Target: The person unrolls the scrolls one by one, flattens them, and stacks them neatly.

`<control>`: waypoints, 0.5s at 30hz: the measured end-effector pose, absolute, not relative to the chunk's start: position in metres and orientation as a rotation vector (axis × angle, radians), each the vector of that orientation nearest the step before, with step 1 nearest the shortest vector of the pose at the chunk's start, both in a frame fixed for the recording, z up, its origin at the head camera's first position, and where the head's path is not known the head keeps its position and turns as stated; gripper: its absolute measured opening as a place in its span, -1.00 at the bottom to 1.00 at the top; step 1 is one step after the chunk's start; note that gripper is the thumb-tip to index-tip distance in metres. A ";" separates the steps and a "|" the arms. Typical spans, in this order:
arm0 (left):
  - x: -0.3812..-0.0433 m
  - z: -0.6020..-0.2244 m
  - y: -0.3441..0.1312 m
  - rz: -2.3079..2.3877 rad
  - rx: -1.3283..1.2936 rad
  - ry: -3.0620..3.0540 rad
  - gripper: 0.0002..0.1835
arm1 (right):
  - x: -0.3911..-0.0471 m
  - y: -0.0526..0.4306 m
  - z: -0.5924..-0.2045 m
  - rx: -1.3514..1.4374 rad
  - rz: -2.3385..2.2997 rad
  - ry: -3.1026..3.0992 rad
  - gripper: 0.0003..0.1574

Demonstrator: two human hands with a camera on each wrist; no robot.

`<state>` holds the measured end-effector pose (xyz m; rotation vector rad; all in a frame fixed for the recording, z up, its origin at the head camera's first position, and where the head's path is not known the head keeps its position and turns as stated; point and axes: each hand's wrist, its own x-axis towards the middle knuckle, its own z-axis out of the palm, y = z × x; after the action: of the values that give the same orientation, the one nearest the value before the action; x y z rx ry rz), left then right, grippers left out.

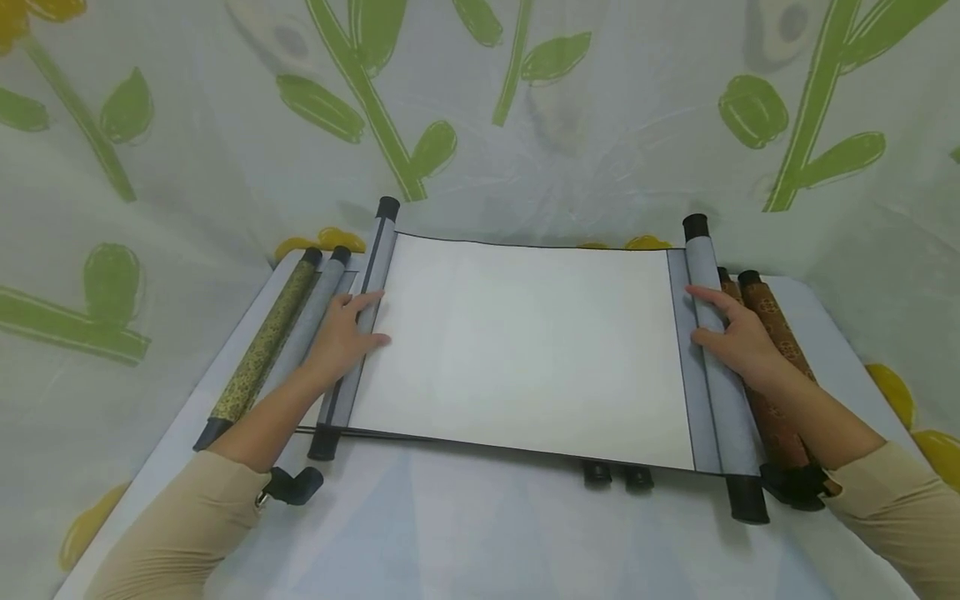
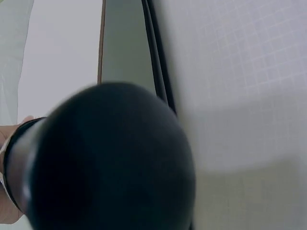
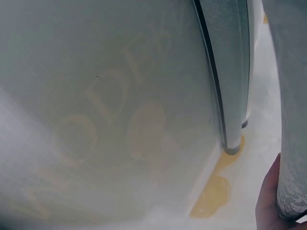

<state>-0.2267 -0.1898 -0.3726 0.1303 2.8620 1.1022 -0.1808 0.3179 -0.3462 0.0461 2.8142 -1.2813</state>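
Scroll (image 1: 525, 350), unrolled between two hands above the desk. Behind, a pale backdrop (image 1: 225, 167) bears printed green leaves and yellow flowers. The white desk (image 1: 487, 533) extends beneath; whether the scroll touches what lies under it cannot be told. The blank cream sheet (image 1: 517, 333) spans the centre, joining a grey left roller (image 1: 377, 258) to a grey right roller (image 1: 729, 417). Left of it lie a gold-patterned roll (image 1: 264, 343) and, just beside, a grey roll (image 1: 309, 308); right of it, two brown rolls (image 1: 778, 329), partly hidden by the right arm. Beige sleeves (image 1: 180, 525) end below the wrists. The left hand (image 1: 341, 333) grips the left roller, thumb and fingers reaching over its inner side; the right hand (image 1: 738, 333) grips the right roller likewise. Black caps (image 1: 388, 208) finish both rollers; two dark ends (image 1: 597, 475) protrude beneath the near edge.
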 end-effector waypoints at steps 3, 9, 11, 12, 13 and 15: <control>-0.227 -0.373 -0.191 1.129 0.130 2.856 -0.25 | -0.181 0.317 -0.345 0.050 -1.278 2.811 -0.14; -0.228 -0.372 -0.195 1.142 0.141 2.872 -0.32 | -0.181 0.316 -0.346 0.034 -1.287 2.805 -0.15; -0.229 -0.372 -0.198 1.147 0.158 2.871 -0.35 | -0.181 0.316 -0.346 0.036 -1.285 2.806 -0.15; -0.229 -0.372 -0.200 1.156 0.169 2.864 -0.36 | -0.181 0.316 -0.346 0.041 -1.285 2.805 -0.15; -0.229 -0.371 -0.201 1.157 0.183 2.863 -0.37 | -0.181 0.316 -0.346 0.048 -1.285 2.805 -0.15; -0.229 -0.372 -0.204 1.152 0.207 2.862 -0.36 | -0.181 0.317 -0.347 0.057 -1.279 2.806 -0.15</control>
<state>-0.2294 -0.2040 -0.3716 0.2074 2.8616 1.1515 -0.1813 0.3169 -0.3468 0.0571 2.8058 -1.2794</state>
